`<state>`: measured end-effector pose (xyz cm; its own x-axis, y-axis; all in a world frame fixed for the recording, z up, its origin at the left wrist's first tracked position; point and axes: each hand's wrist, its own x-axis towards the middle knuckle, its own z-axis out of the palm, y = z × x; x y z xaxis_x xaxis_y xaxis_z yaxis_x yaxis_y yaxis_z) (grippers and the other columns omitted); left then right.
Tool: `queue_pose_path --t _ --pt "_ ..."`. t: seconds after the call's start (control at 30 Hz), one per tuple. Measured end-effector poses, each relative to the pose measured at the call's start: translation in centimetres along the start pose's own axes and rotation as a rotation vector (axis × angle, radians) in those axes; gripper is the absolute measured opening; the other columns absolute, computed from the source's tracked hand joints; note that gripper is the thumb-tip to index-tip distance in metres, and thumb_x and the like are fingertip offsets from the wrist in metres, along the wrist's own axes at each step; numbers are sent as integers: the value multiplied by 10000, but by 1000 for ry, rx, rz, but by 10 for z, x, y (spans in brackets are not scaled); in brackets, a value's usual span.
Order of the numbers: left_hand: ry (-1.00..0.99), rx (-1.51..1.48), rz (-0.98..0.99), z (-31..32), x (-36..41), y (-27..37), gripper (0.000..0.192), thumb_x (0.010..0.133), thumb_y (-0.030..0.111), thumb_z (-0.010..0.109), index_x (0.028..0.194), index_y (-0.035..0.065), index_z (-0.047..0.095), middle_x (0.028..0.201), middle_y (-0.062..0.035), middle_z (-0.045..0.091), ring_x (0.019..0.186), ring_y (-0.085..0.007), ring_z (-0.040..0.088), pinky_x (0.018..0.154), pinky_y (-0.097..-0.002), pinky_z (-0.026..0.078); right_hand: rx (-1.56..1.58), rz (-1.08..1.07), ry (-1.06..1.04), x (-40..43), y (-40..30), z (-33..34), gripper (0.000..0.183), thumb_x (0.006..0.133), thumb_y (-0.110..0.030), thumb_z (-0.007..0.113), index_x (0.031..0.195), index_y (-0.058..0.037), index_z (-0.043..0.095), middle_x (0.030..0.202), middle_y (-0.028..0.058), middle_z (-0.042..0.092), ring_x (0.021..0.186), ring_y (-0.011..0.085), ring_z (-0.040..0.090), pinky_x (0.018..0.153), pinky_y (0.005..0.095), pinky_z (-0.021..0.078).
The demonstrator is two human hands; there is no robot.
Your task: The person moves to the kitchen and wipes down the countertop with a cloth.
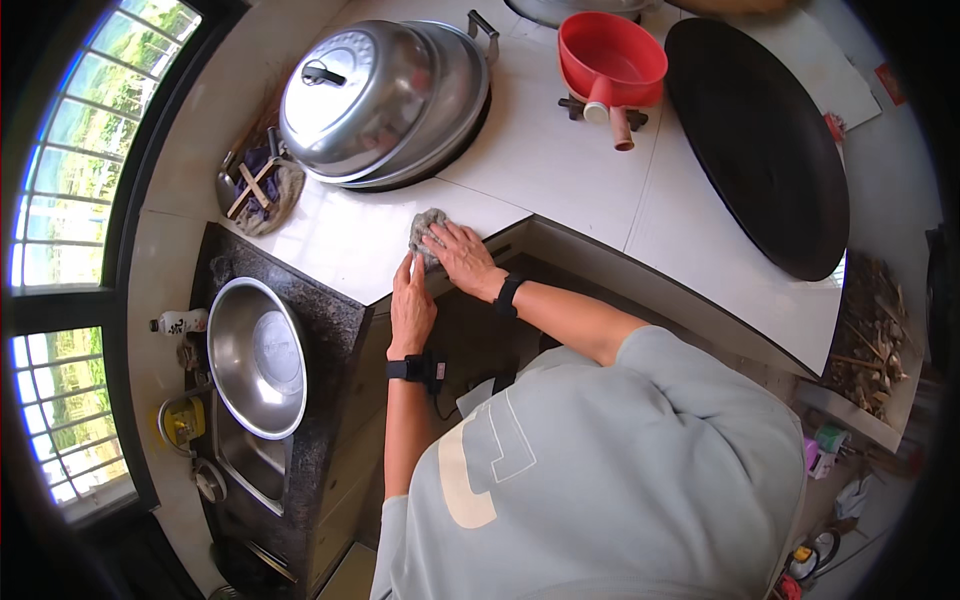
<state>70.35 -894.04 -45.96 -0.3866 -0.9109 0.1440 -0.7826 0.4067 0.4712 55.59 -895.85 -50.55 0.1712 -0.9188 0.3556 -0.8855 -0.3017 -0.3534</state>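
A crumpled grey cloth [427, 228] lies on the white tiled counter [337, 240] close to its front edge. My right hand [465, 259] rests on the cloth's right side, fingers spread and pressing it down. My left hand [412, 307] is just in front, its fingertips at the cloth's lower edge; whether they grip it is hard to tell. Behind the cloth stands a large domed metal lid [360, 97] with a black handle, over a wok or pan. Left of it, a brown-grey cloth [281, 199] lies with crossed wooden sticks [255, 186] and a metal ladle [225, 187].
Red plastic dippers [611, 52] and a big black round lid [757, 150] lie on the counter farther right. At left, a steel basin [259, 358] stands on a dark stone counter [322, 292] beside a sink [251, 457]. A white bottle [180, 322] stands near the window.
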Motion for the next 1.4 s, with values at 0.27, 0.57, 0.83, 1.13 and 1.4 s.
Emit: queue_pose_path --t 0.27,0.57,0.83,1.13,1.4 --pt "-227 -90 298 74 73 88 463 719 -72 477 1179 -24 496 1203 -205 501 1128 -350 470 970 -390 391 -63 185 8 -56 110 -71 394 784 -69 497 1176 -32 522 1229 137 475 1136 299 429 948 406 364" --pt "-408 -85 568 117 95 168 472 710 -35 498 1170 58 551 1229 -180 480 1171 -325 440 984 -392 367 -136 521 -35 -172 189 -157 491 720 55 488 1207 94 433 1254 215 420 1058 377 439 930 417 374" --pt "-381 -80 484 109 105 153 461 703 -26 516 1153 57 565 1264 -169 457 1212 -319 406 1004 -390 348 68 443 -128 -121 162 -116 735 759 -52 575 1378 32 187 1414 278 190 1274 429 262 1043 480 235" --pt "-152 51 169 48 69 71 409 768 -37 473 1163 35 549 1223 -207 494 1132 -355 474 956 -393 401 -79 160 -128 15 125 -41 432 781 -3 460 1175 168 411 1366 298 248 1218 392 332 1046 417 282" --pt "-93 -5 -88 24 35 37 359 830 3 443 1176 23 534 1215 -212 498 1091 -358 503 931 -397 423 -212 -148 -36 49 84 -8 389 806 -164 477 1153 6 521 1253 116 471 1148 261 421 926 364 381"
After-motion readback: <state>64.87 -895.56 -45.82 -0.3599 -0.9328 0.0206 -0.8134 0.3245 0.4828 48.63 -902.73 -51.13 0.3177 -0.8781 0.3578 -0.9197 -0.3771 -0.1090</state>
